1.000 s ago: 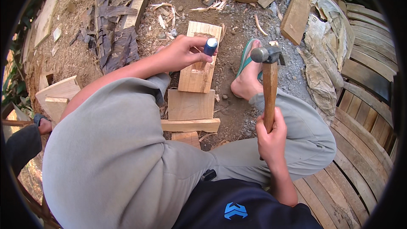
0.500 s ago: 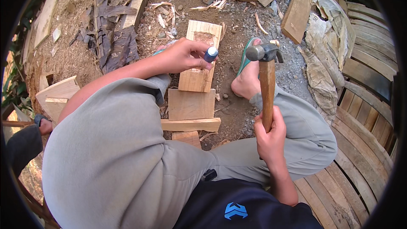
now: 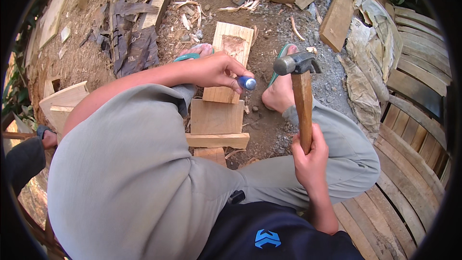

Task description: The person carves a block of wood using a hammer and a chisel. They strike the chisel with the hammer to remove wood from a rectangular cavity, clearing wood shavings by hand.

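Note:
My left hand [image 3: 217, 71] is closed around the blue handle of a chisel [image 3: 247, 83]; the handle's pale round end points toward me, and its blade is hidden. Under that hand lies a pale wooden block [image 3: 220, 95] with a rough recess [image 3: 234, 44] cut into its upper face. My right hand [image 3: 310, 156] grips a claw hammer [image 3: 302, 98] low on its wooden handle. The hammer stands head up over my right leg, apart from the chisel, its round face turned left and its claw to the right.
Nearer me, a flat board [image 3: 216, 116] and a wooden strip [image 3: 217, 140] lie below the block. Wood shavings [image 3: 250, 4] and offcuts [image 3: 338, 17] are scattered at the far side. A crumpled sack [image 3: 363, 72] and a slatted wooden surface [image 3: 404, 183] are right. Another person's foot [image 3: 48, 138] shows at left.
My left hand has moved slightly nearer me, and the chisel's handle has tipped over from more upright toward me. The hammer has dropped a little and shifted slightly.

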Tool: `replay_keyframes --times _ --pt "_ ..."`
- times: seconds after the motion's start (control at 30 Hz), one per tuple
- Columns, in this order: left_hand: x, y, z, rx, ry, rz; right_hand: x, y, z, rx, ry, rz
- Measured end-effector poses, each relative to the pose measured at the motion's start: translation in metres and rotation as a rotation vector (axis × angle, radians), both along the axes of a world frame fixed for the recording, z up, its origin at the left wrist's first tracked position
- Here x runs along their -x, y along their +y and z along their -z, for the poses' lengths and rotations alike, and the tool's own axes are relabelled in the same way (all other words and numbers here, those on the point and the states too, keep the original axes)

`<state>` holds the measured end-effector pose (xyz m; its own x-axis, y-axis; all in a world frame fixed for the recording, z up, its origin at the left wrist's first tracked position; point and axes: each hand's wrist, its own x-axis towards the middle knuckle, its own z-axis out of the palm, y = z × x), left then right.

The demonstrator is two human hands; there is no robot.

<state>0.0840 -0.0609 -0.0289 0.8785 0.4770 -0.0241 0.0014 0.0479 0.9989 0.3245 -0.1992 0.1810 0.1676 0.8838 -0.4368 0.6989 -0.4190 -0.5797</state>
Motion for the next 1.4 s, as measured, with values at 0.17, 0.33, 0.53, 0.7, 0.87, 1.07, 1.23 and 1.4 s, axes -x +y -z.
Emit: replay_keyframes --times 0.17,0.33,0.53,0.7,0.87,1.07,1.23,1.4 --pt "-0.004 0.01 -0.014 0.04 0.105 -0.042 0.013 -0.008 -0.018 -0.185 -0.103 -0.018" --pt "-0.006 0.01 -0.003 0.063 0.064 -0.11 0.004 -0.021 0.012 0.056 -0.206 -0.323" --pt "-0.011 0.014 -0.005 0.036 0.129 -0.076 0.014 0.003 0.006 -0.018 -0.181 -0.072" --pt "-0.014 0.007 -0.009 0.009 0.088 -0.072 0.008 0.009 -0.007 -0.022 -0.216 -0.134" --pt "-0.014 0.015 -0.002 -0.011 0.139 -0.031 0.002 0.006 0.023 0.047 -0.191 -0.13" --pt "-0.015 0.009 0.006 -0.019 0.108 -0.168 0.007 0.005 0.008 -0.022 -0.133 0.012" --pt "-0.015 0.018 0.029 -0.045 0.078 -0.264 0.001 0.014 0.019 0.038 -0.193 -0.238" --pt "-0.014 0.009 0.015 -0.014 0.122 -0.189 0.01 0.021 0.014 0.071 -0.182 -0.125"
